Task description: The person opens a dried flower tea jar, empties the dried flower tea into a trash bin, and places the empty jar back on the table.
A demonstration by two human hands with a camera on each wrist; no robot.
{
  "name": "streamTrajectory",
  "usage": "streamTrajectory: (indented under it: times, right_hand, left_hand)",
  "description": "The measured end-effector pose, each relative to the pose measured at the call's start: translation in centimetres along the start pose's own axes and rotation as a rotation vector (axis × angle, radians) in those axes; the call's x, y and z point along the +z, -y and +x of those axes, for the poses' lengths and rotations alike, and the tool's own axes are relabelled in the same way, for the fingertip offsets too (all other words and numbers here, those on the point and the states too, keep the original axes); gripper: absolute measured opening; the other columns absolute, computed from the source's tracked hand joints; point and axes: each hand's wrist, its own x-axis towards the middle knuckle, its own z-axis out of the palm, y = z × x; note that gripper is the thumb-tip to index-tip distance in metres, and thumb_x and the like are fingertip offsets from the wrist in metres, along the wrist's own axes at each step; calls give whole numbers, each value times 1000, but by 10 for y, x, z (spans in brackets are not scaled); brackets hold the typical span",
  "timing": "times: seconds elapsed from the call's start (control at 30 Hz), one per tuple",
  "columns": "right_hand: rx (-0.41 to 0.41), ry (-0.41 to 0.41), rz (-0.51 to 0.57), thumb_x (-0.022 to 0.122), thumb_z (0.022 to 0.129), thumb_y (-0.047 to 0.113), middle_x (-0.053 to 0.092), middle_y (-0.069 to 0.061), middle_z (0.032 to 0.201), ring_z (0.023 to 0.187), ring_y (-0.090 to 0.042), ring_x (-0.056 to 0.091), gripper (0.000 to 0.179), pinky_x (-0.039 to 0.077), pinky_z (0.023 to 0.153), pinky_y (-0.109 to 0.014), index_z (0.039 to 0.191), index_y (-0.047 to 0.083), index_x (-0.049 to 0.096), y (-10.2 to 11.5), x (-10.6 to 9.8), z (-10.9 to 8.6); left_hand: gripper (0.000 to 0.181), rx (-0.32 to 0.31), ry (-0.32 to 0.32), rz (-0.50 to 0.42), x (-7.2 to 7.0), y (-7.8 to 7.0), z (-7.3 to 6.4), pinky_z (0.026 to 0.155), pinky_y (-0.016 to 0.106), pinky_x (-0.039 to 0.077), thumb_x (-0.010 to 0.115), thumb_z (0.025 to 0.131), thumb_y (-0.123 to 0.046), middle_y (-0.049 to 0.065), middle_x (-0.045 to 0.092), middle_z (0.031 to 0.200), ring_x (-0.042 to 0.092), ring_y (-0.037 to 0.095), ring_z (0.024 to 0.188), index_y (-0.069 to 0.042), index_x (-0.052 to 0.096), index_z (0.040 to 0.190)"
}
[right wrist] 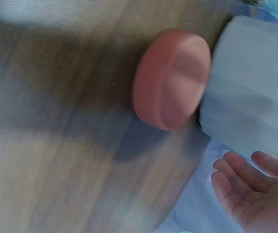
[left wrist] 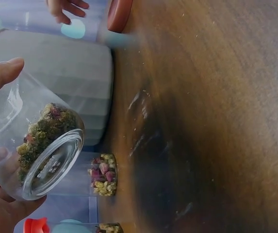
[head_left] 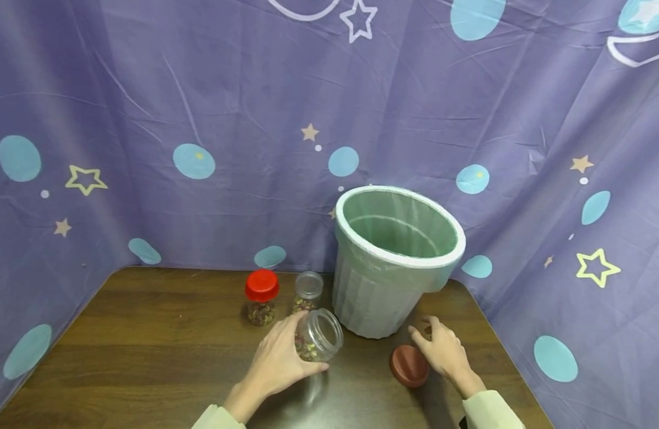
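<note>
My left hand [head_left: 278,360] grips a clear jar [head_left: 320,335], tilted with its uncovered mouth towards the right. Dried flowers and herbs [left wrist: 46,133] lie in the bottom of that jar, seen in the left wrist view. My right hand [head_left: 444,350] holds nothing, its fingers loosely bent above the table. Just left of it, a reddish-brown lid [head_left: 409,366] lies on the wood; the right wrist view shows the same lid [right wrist: 171,80] apart from the fingers.
Behind the hands stands a grey-green bin [head_left: 375,292] with a plastic liner over its rim. Left of it are a clear-topped jar [head_left: 308,286] and a red-lidded jar [head_left: 262,288], both holding dried flowers. A purple curtain [head_left: 243,149] hangs behind the wooden table [head_left: 147,345].
</note>
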Motion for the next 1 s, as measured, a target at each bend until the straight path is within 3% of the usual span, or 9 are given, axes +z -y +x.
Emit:
streamTrajectory:
  times: [0.27,0.7,1.0]
  right_hand:
    - [5,-73,43,54,96,47,68,-19,121,109,-36,66,57,52,85,-54,135,5,52,6,-20,7]
    - [-61,-330,107,47,99,30,67,-19,114,102,-33,66,39,48,88,-47,126,3,58,18,-68,17]
    - [-53,-351,103,45,100,34,68,-21,118,108,-37,65,44,46,93,-51,127,3,59,22,-100,22]
  left_hand:
    - [100,-1,-8,7,-10,-1,8,89,52,54,91,52,-51,8,66,126,64,29,110,-12,52,135]
    - [101,27,1,56,-29,-9,23,86,52,55,89,54,-55,9,66,126,63,29,113,-12,51,136]
    - [98,59,-6,56,-43,-18,37,84,51,55,88,54,-55,7,66,123,63,27,110,-14,52,135]
